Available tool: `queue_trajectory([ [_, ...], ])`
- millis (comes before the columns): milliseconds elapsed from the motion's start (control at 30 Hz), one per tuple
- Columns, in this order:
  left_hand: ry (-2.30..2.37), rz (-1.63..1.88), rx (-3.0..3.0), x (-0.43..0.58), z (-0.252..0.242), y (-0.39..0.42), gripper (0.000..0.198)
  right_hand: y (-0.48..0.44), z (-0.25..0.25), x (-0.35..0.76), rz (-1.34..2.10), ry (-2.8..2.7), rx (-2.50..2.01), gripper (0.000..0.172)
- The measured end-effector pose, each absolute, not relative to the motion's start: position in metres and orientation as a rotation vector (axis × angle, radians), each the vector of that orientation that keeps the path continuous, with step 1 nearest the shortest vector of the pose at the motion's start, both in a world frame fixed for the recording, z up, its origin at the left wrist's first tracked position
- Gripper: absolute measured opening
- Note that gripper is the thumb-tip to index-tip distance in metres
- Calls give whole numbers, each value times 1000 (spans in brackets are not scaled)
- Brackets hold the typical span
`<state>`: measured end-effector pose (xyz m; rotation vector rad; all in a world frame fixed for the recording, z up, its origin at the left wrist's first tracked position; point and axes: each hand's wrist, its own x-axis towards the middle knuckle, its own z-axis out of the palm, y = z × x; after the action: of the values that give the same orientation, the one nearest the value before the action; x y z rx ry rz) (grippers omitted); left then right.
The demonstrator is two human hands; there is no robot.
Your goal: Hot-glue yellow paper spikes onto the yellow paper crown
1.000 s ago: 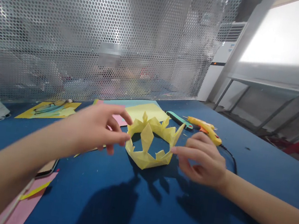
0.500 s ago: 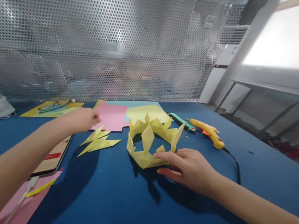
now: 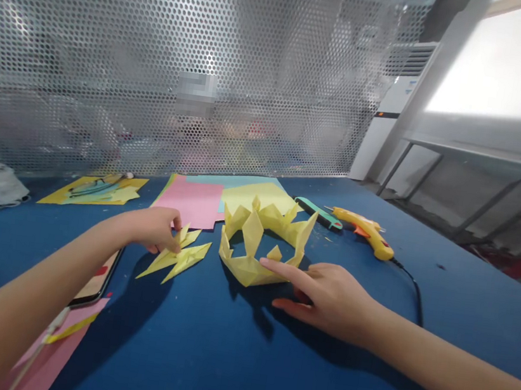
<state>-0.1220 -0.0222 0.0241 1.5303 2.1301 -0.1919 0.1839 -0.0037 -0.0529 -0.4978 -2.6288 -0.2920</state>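
Observation:
A yellow folded-paper crown (image 3: 261, 243) stands on the blue table (image 3: 229, 357) in the middle. My right hand (image 3: 324, 293) rests beside it, its forefinger stretched out and touching the crown's near rim. To the left lie several loose yellow folded paper points (image 3: 182, 258). My left hand (image 3: 155, 229) is closed in a pinch on the top one of them.
Pink, yellow and light blue paper sheets (image 3: 197, 202) lie behind the crown. A yellow glue gun (image 3: 364, 231) with a black cord and a teal knife (image 3: 318, 212) lie at the right. A phone (image 3: 95, 285) sits by my left forearm. A perforated metal screen (image 3: 162, 67) stands at the back.
My left hand left the crown, swung left and came down onto the loose paper points, pinching one. My right hand slid along the crown's near rim, forefinger now extended.

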Motion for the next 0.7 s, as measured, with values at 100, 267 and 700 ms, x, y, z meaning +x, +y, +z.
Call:
queue_trajectory([
  [100, 2032, -172, 1506, -115, 25, -24, 32, -4, -53, 184, -221, -2636, -516, 36],
  [267, 1882, -166, 1508, -106, 26, -28, 32, -3, -54, 185, -147, -2583, -520, 24],
  [700, 1835, -101, 1615, -103, 40, -34, 31, -2, -57, 183, -35, -2476, -633, 28],
])
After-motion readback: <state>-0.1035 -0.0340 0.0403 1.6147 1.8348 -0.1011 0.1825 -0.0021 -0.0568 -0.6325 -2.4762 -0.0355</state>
